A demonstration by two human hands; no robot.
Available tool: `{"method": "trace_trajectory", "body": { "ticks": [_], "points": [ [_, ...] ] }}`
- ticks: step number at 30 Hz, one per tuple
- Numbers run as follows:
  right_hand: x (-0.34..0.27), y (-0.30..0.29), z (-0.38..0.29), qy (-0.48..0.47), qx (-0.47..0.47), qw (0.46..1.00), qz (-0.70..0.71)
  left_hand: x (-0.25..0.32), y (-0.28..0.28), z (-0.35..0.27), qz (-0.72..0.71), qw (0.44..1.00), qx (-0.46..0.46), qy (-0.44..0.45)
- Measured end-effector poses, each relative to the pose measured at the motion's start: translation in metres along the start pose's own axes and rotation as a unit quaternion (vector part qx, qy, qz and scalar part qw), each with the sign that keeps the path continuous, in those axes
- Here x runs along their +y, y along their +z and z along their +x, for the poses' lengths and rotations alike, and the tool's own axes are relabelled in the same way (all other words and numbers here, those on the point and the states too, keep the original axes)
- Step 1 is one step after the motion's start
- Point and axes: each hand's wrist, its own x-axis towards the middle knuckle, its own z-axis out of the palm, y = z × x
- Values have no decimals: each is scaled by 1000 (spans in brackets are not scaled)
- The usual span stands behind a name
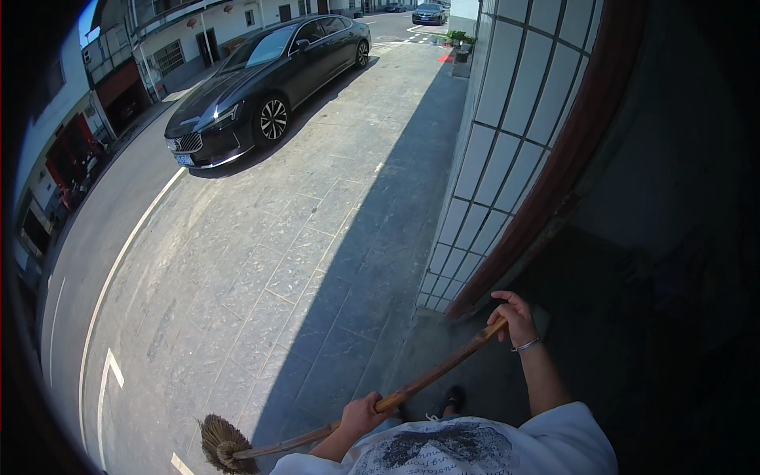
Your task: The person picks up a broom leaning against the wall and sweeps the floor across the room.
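Observation:
A broom with a long wooden handle slants across the front of my body. My left hand is wrapped around the handle near its middle, close to my waist. At the handle's upper end is my right hand, gripping it with some fingers loosely raised; a bracelet circles that wrist. The broom's brown straw head is at the lower left, over the sunlit pavement beyond the shadow's edge. Whether its bristles touch the ground, I cannot tell.
A white-tiled wall with a reddish-brown edge stands close on the right, beside a dark interior. Paved ground stretches ahead, half in shade. A black car is on the left, near the road. Potted plants stand farther off.

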Motion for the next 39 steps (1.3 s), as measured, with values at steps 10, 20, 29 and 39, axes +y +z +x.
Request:
{"method": "trace_trajectory", "body": {
  "ticks": [10, 20, 29, 39],
  "points": [
    [-109, -36, -123, -296, 71, 929, -210, 70, 72, 75, -42, 971, -66, 226],
    [94, -11, -150, -121, -11, 988, -101, -41, 127, 37, -3, 980, -172, 101],
    [194, -77, -238, 80, 27, 972, -220, 16, 123, -27, 177, 969, -161, 61],
    [144, -163, -401, 11, 196, 864, -464, 122, 205, -82, 317, 902, -210, 205]
  ]
}}
